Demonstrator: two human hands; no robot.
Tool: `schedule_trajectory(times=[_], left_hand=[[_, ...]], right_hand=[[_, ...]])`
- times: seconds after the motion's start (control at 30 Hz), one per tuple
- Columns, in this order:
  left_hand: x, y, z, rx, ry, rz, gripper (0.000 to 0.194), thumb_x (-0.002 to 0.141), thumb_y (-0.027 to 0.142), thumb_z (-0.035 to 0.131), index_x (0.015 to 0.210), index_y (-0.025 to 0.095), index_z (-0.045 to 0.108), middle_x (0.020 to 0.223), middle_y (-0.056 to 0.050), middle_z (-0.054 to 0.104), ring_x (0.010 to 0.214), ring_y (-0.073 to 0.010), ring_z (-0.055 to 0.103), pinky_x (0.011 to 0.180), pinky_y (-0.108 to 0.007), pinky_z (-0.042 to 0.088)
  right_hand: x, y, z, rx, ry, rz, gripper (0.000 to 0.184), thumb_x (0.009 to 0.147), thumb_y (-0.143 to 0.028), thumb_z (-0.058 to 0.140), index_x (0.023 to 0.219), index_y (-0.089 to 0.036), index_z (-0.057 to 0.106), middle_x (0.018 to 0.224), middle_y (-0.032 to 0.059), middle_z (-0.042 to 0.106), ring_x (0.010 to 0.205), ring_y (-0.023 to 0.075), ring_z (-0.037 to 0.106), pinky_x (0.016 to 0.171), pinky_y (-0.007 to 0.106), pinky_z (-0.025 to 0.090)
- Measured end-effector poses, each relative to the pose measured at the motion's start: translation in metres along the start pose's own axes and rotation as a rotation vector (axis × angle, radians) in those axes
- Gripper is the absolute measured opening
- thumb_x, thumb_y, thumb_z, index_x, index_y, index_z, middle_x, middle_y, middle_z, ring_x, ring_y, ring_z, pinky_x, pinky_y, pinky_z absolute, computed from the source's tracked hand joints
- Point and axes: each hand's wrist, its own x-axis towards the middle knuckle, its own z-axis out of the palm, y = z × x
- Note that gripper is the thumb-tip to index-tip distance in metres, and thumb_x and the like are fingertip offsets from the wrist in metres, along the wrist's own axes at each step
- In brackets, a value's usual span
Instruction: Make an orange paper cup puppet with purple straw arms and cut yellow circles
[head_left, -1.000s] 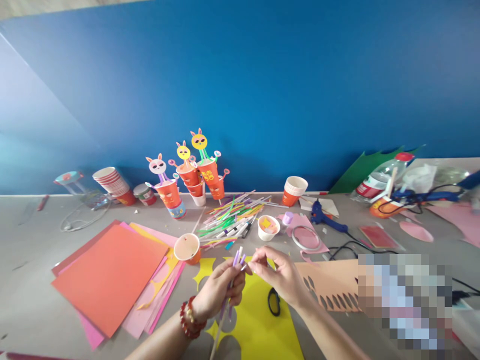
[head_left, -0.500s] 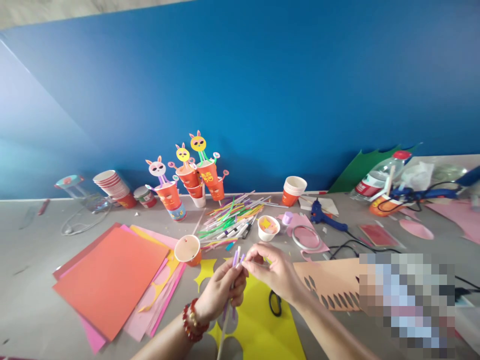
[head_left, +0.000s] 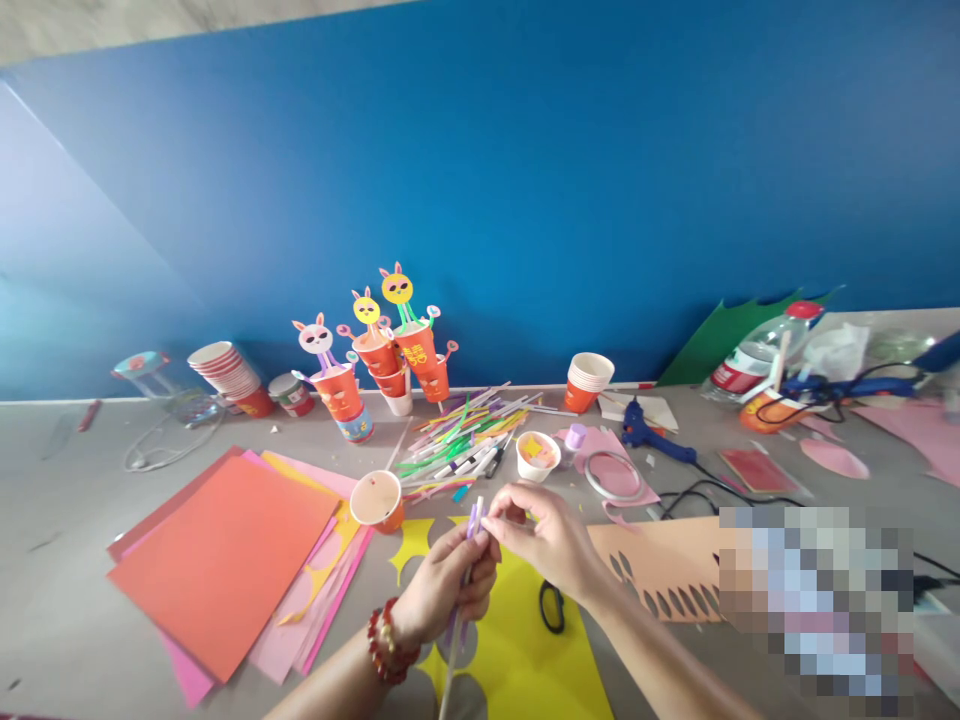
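Observation:
My left hand (head_left: 450, 580), with red beaded bracelets on its wrist, is wrapped round a white stick (head_left: 448, 690) and thin purple strips that look like straws or pipe cleaners (head_left: 472, 520). Their tops stick up above the thumb, and their lower ends hang below the fist. My right hand (head_left: 536, 530) pinches at the top of the purple strips, thumb and forefinger together, touching the left fingertips. Below both hands lies a yellow sheet (head_left: 540, 670) with round holes cut in it. Black scissor handles (head_left: 551, 607) show on that sheet, under the right wrist.
Behind the hands lies a pile of coloured strips (head_left: 465, 440). Orange cups with rabbit faces (head_left: 337, 390) stand along the blue wall. An open paper cup (head_left: 377, 500) and coloured sheets (head_left: 225, 560) lie left; a blue glue gun (head_left: 652, 435) with its cable and a peach sheet (head_left: 675, 570) lie right.
The fingers have shifted slightly at the top of the bundle, and the purple tip that leaned right now stands closer to the white stick. Both hands keep their hold.

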Motion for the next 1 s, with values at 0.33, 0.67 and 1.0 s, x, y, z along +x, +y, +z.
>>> schedule_trajectory(times=[0.33, 0.67, 1.0], left_hand=[[0.0018, 0.0003, -0.0011, -0.008, -0.012, 0.007, 0.026, 0.092, 0.039, 0.059, 0.084, 0.014, 0.055, 0.061, 0.008, 0.038, 0.039, -0.0015, 0.02, 0.034, -0.014, 0.022], [0.0011, 0.0007, 0.0003, -0.003, -0.019, 0.007, 0.025, 0.093, 0.038, 0.058, 0.086, 0.014, 0.057, 0.061, 0.008, 0.038, 0.039, -0.0016, 0.02, 0.035, -0.014, 0.022], [-0.0015, 0.0002, 0.0033, 0.025, -0.008, -0.006, 0.027, 0.092, 0.04, 0.059, 0.086, 0.014, 0.056, 0.061, 0.008, 0.038, 0.038, -0.0013, 0.02, 0.035, -0.015, 0.021]], right_hand=[[0.0011, 0.0002, 0.0015, 0.034, -0.024, 0.027, 0.013, 0.086, -0.023, 0.064, 0.074, -0.021, 0.061, 0.069, -0.0032, 0.06, 0.063, 0.0127, 0.053, 0.059, 0.023, 0.04], [0.002, -0.0002, 0.0024, 0.016, -0.019, 0.039, 0.014, 0.085, -0.023, 0.065, 0.073, -0.021, 0.06, 0.068, -0.0041, 0.059, 0.062, 0.012, 0.052, 0.059, 0.022, 0.04], [0.0025, -0.0004, 0.0028, -0.1, 0.015, 0.034, 0.015, 0.085, -0.025, 0.067, 0.072, -0.021, 0.06, 0.064, -0.0045, 0.057, 0.06, 0.0122, 0.053, 0.058, 0.023, 0.038]])
